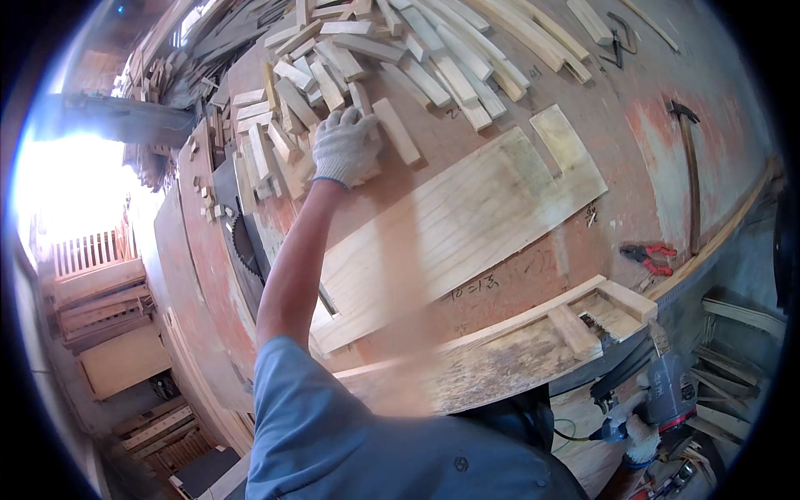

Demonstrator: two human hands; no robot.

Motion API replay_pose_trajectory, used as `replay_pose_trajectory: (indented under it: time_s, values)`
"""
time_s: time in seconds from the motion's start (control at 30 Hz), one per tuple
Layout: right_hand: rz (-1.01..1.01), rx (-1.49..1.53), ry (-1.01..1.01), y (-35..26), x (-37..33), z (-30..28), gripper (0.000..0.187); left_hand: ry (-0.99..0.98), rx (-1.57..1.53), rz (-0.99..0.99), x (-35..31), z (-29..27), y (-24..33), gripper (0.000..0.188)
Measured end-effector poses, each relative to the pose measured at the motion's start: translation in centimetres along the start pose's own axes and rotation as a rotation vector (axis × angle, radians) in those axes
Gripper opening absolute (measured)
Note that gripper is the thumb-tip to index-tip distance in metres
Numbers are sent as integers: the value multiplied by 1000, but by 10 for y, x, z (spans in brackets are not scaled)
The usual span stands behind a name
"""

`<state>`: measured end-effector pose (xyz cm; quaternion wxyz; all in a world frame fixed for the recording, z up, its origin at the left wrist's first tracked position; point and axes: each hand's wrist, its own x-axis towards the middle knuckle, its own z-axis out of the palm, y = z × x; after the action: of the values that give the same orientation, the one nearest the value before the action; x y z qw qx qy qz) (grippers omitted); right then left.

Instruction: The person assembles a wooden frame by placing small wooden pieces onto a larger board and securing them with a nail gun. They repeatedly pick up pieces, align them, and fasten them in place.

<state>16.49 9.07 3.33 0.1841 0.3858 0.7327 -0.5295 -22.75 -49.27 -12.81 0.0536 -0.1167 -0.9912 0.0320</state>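
My left hand (345,148), in a white knit glove, reaches out to the near edge of a heap of short wood blocks. Its fingers curl over one wood block (361,98), which shows beyond the fingertips; the palm hides much of it. At the lower right, my right hand (640,435), also gloved, grips a grey and black nail gun (669,390). The tool's nose is close to the corner of a narrow wooden frame (627,298) along the table's front edge. A flat wooden panel with a notched end (450,225) lies between the heap and that frame.
A hammer (690,167) and red-handled pliers (648,257) lie on the table's right. Long wood strips (533,37) are at the back. A toothed saw blade (243,246) stands up left of my forearm. A blurred tan band (404,275) crosses the middle.
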Motion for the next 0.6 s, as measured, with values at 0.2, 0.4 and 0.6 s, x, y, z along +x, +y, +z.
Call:
replay_pose_trajectory:
  time_s: [0.2, 0.4, 0.6]
  values:
    - [-13, 16, -2, 3, 5, -1, 55, -6, 7, -92, 3, 9, -7, 44]
    - [-22, 26, -2, 6, 6, -1, 57, 122, -620, -510, 5, -2, -16, 47]
    - [-21, 48, -7, 13, 1, -4, 59, 228, -1254, -577, -23, -55, -4, 50]
